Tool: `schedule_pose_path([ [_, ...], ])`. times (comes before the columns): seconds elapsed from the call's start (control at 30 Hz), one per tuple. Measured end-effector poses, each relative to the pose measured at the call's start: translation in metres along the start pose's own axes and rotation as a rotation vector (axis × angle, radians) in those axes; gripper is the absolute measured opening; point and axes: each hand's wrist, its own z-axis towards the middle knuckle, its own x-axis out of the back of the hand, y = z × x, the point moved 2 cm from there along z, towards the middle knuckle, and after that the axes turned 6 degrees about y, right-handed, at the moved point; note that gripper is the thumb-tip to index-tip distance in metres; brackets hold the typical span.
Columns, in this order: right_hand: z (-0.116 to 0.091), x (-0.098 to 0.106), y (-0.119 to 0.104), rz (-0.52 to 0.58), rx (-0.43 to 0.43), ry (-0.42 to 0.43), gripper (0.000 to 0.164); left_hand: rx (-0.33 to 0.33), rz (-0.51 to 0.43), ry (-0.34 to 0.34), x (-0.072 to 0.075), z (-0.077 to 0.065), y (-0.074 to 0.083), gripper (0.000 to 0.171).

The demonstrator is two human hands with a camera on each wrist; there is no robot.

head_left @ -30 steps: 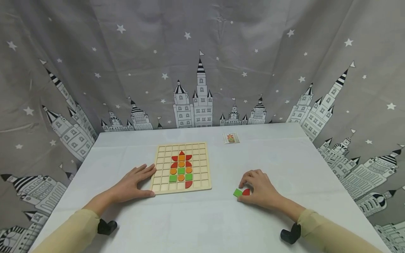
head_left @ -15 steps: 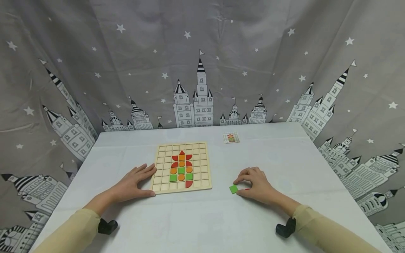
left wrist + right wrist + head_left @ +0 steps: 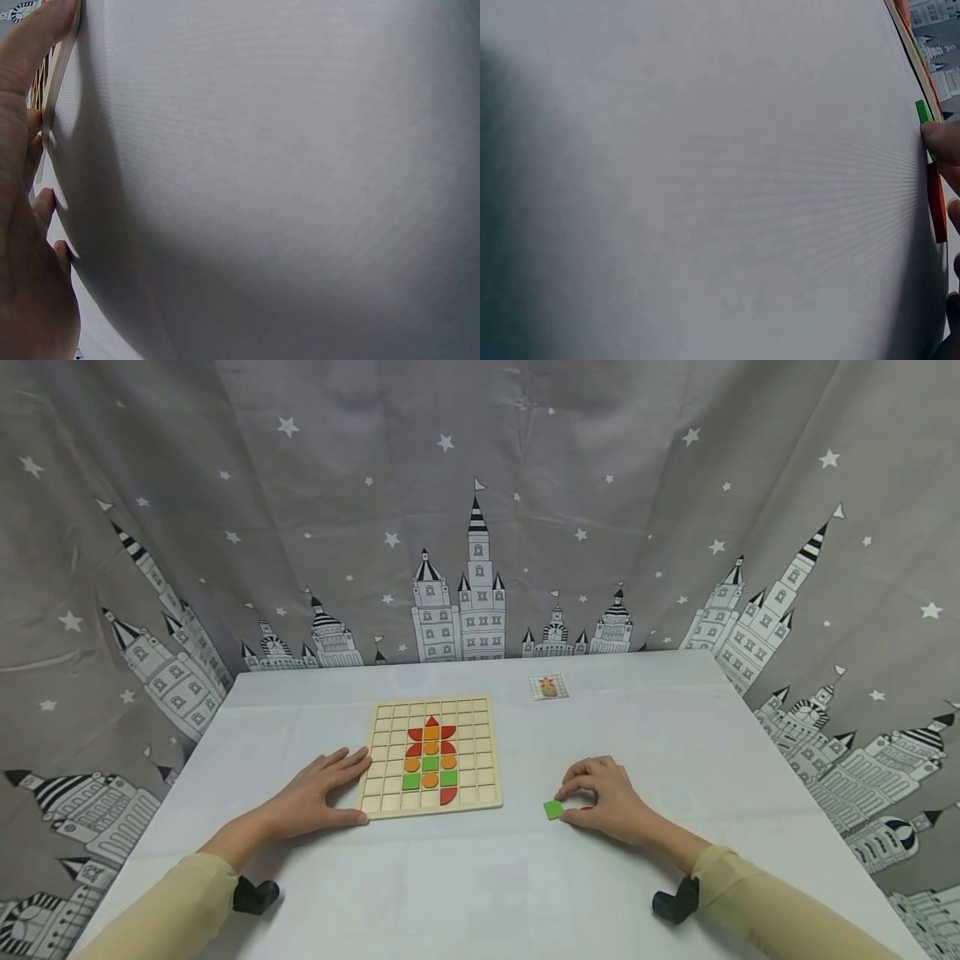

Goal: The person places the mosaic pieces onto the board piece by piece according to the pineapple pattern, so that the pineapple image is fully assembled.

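My right hand [image 3: 611, 802] pinches a green square tile [image 3: 553, 810] between thumb and fingertips, close to the tabletop right of the board. Just under that hand lies a red tile [image 3: 936, 202], of which only a sliver shows in the head view. At the left edge of the wooden grid board [image 3: 476, 722], my left hand [image 3: 307, 797] rests with fingers and thumb spread against the rim. Red, orange and green tiles sit in the board's middle columns, including a red quarter-round tile [image 3: 447, 796] near the front and a red triangle [image 3: 432, 722] at the top.
A small picture card [image 3: 548, 687] with a coloured pattern on a grid lies toward the back of the white table [image 3: 480, 877]. Behind the table hangs a grey curtain [image 3: 337, 468] printed with castles and stars.
My right hand has moved slightly left and away from me with the green tile, covering most of the red tile. Over the last half second it is nearly still. The left hand stays put.
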Motion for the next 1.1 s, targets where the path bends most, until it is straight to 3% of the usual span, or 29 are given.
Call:
schedule_pose_path([
  [0.17, 0.005, -0.005, -0.005, -0.035, 0.080, 0.028, 0.019, 0.012, -0.001, -0.003, 0.001, 0.000, 0.002, 0.104],
  [0.4, 0.031, -0.017, -0.036, -0.057, 0.114, 0.034, 0.017, 0.018, -0.008, -0.005, 0.002, 0.000, 0.001, 0.104],
  [0.83, 0.075, -0.076, -0.105, -0.060, 0.180, 0.002, 0.016, 0.026, -0.011, 0.002, -0.001, 0.001, -0.003, 0.104],
  [1.1, 0.084, -0.104, -0.119, -0.150, 0.219, 0.035, 0.018, 0.015, -0.018, 0.009, 0.000, 0.000, -0.001, 0.103],
])
